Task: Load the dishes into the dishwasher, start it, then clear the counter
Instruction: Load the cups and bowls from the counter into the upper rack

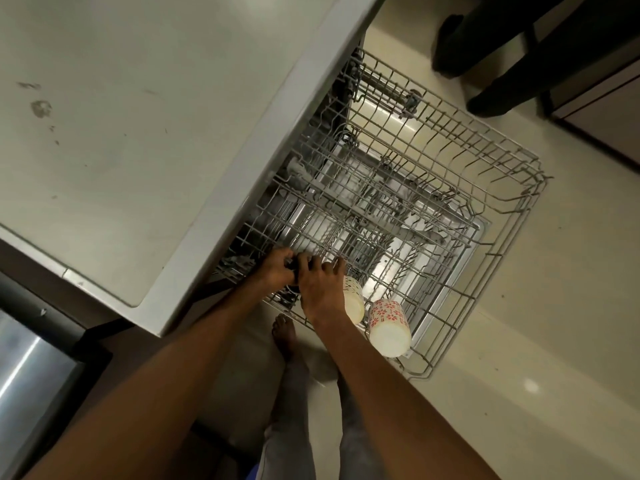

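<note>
Hands meet low in the middle of the frame, over the near left corner of the pulled-out wire rack (485, 188). The left hand (277, 268) curls its fingers round a small dark thing (294, 271); I cannot tell what it is. The right hand (320, 289) lies over it with fingers spread on the wires. Two cups lie on their sides just right of the hands: a cream cup (354, 299) and a red-flowered cup (388, 327). The white counter (121, 133) fills the upper left.
</note>
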The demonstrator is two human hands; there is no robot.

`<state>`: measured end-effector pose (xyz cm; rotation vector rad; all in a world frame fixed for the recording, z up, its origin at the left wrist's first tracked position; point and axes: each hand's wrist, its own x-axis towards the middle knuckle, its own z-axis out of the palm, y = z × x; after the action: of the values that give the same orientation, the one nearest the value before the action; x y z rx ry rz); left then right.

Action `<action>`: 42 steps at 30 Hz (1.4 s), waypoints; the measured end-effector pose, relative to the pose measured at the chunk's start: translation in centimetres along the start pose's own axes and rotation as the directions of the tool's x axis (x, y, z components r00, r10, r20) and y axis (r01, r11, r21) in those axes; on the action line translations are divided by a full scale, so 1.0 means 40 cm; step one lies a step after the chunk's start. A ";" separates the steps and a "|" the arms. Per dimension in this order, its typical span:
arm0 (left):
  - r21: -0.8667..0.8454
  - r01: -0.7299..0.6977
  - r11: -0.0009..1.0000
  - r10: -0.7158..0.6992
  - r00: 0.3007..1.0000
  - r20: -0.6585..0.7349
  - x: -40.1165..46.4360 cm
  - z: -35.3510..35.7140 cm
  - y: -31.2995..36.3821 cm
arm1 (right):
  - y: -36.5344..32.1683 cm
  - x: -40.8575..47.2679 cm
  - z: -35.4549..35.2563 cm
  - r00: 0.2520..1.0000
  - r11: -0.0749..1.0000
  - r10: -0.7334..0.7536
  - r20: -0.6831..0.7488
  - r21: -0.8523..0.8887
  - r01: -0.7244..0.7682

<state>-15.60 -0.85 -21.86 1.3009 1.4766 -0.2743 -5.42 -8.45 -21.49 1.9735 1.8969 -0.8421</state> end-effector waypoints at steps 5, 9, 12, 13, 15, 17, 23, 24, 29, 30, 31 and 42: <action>0.065 -0.014 0.998 0.013 1.000 0.015 0.023 0.014 -0.009 | -0.005 0.012 -0.004 0.999 0.999 0.006 0.051 -0.038 -0.004; 0.125 -0.022 0.992 0.024 1.000 -0.013 0.009 0.018 -0.028 | 0.003 0.004 -0.016 0.998 1.000 0.025 0.059 0.000 -0.025; 0.096 -0.027 0.995 0.040 0.990 -0.134 -0.052 0.021 -0.012 | 0.003 -0.036 -0.034 0.999 0.999 0.037 -0.020 0.037 -0.036; 0.091 -0.026 0.996 0.042 0.983 -0.177 -0.082 0.022 0.001 | -0.003 -0.054 -0.044 0.998 0.999 0.032 -0.052 0.044 -0.030; 0.100 -0.038 0.994 0.060 0.973 -0.223 -0.154 0.019 0.042 | -0.017 -0.090 -0.070 0.994 0.998 0.025 -0.106 0.068 -0.018; 0.107 -0.077 0.991 0.098 0.972 -0.211 -0.226 0.014 0.072 | -0.028 -0.129 -0.107 0.990 0.994 0.015 -0.138 0.113 0.000; 0.158 -0.101 0.982 0.143 0.949 -0.282 -0.443 -0.039 0.132 | -0.009 -0.249 -0.243 0.998 0.998 0.034 -0.058 0.052 -0.031; 0.167 -0.100 0.981 0.146 0.946 -0.289 -0.481 -0.045 0.140 | -0.008 -0.267 -0.261 0.999 0.999 0.033 -0.033 0.041 -0.032; 0.127 -0.039 0.991 0.076 0.950 -0.302 -0.628 -0.055 0.102 | -0.032 -0.348 -0.336 0.997 0.996 0.016 0.073 0.087 -0.022; 0.116 -0.032 0.993 0.066 0.950 -0.306 -0.655 -0.054 0.088 | -0.043 -0.361 -0.348 0.996 0.997 -0.011 0.094 0.080 0.003; 0.110 -0.034 0.993 0.067 0.948 -0.311 -0.679 -0.050 0.071 | -0.056 -0.375 -0.358 0.993 0.996 -0.046 0.107 0.075 0.038; -0.011 0.026 1.000 -0.028 0.851 -0.524 -0.963 -0.113 -0.137 | -0.378 -0.513 -0.412 0.915 0.921 -0.387 0.115 -0.006 0.390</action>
<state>-30.16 -20.99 8.44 1.4207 1.9532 0.0811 -15.98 -14.25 6.35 1.5136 2.2559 -0.9945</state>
